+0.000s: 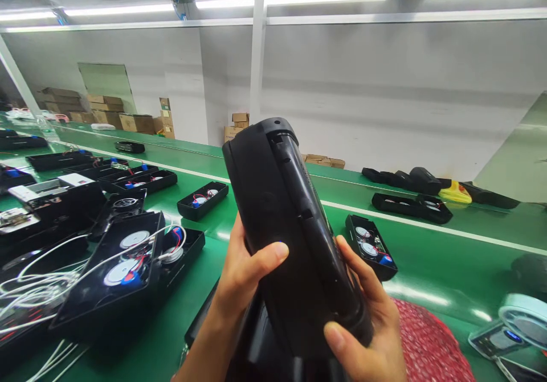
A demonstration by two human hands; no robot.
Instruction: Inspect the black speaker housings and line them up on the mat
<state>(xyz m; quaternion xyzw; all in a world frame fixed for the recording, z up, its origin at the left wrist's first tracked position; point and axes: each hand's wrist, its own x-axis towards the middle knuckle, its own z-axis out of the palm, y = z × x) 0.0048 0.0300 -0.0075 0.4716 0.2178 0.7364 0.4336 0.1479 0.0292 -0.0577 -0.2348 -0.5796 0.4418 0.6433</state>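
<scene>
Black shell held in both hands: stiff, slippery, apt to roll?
Probably stiff: the shell keeps its shape though left hand and right hand hold only its lower end. Smooth glossy surface looks somewhat slippery. Rounded body might roll if laid on the belt.

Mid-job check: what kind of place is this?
Most likely an electronics assembly line in a factory: a long green conveyor belt, open black housings with wired speaker drivers, and cardboard boxes stacked by the wall. The left hand and right hand hold a black speaker casing.
</scene>
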